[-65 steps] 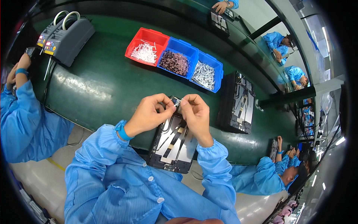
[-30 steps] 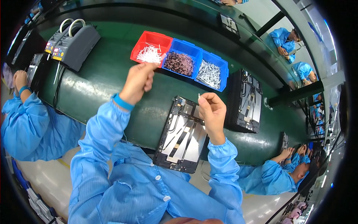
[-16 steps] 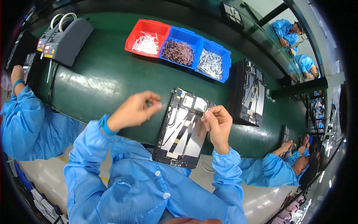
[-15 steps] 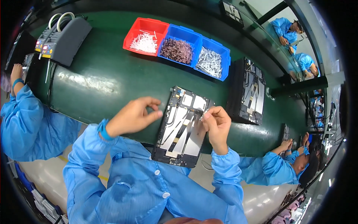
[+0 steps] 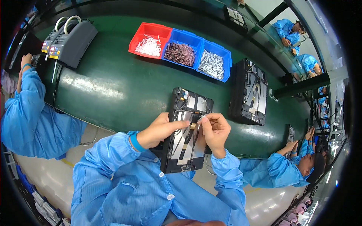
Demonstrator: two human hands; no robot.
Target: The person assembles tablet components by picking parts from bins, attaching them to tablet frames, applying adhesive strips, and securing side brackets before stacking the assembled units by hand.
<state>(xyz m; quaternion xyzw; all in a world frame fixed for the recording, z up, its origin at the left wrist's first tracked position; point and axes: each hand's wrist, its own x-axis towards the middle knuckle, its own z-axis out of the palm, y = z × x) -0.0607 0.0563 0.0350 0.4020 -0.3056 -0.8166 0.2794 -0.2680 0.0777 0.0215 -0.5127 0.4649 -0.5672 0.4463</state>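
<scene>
An opened tablet (image 5: 183, 148), black-framed with silver battery areas and dark ribbon cables, lies at the near table edge and partly overhangs it. My left hand (image 5: 158, 131) grips its left side, thumb on the face and the other fingers mostly hidden. Over the tablet's upper right part, my right hand (image 5: 216, 132) pinches a small pale silvery strip (image 5: 202, 118) between thumb and fingertips. The strip is too small to make out exactly. Its lower end is close to the tip of my left thumb.
Beyond the tablet stand a red bin (image 5: 145, 52) of white strips, a blue bin (image 5: 177, 62) of brown pieces and another blue bin (image 5: 229, 62) of silvery pieces. A stack of opened tablets (image 5: 252, 94) stands right; a grey device (image 5: 77, 47) left. Co-workers sit either side.
My left hand has moved right and taken hold of the tablet's left side. The tablet has tilted. My right hand has shifted slightly down and left with the strip.
</scene>
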